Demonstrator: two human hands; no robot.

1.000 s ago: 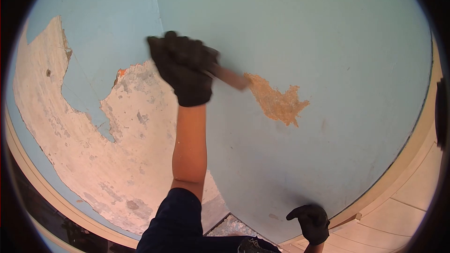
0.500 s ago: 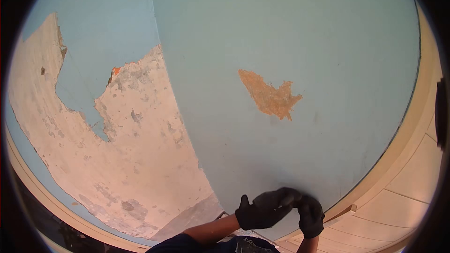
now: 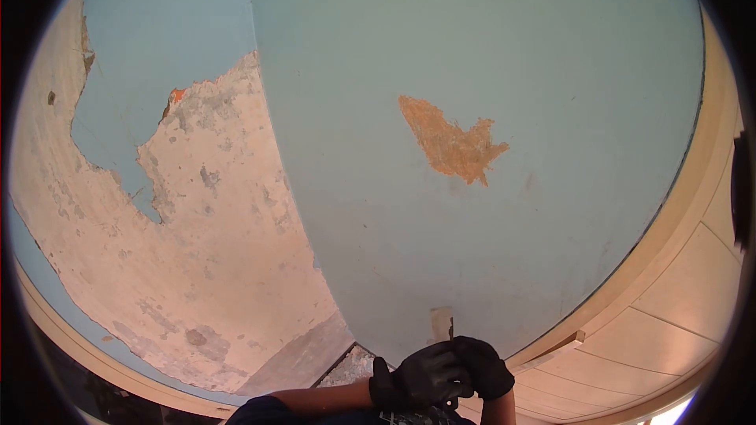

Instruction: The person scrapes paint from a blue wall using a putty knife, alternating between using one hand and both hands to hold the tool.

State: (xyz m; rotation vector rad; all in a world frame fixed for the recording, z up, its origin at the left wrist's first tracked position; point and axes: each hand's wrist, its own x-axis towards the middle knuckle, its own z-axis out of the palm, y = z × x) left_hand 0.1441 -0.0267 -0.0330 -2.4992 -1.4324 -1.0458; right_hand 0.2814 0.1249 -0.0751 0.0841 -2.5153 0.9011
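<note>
FREE: wide air before the blue-green wall point(image 3: 472, 39), from above the orange patch point(image 3: 453, 145) down toward the scraper blade point(image 3: 442, 324) | FREE: air before the stripped wall section point(image 3: 228, 244) | BLOCKED: low centre, left hand point(image 3: 421, 376) and right hand point(image 3: 483, 367) meeting, blade jutting upward | BOUND: cream trim point(image 3: 679, 228) along right

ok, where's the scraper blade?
Head view, low and slightly right of centre: the scraper blade juts up just above the gloved left hand and right hand, below the tan wall patch.
</note>
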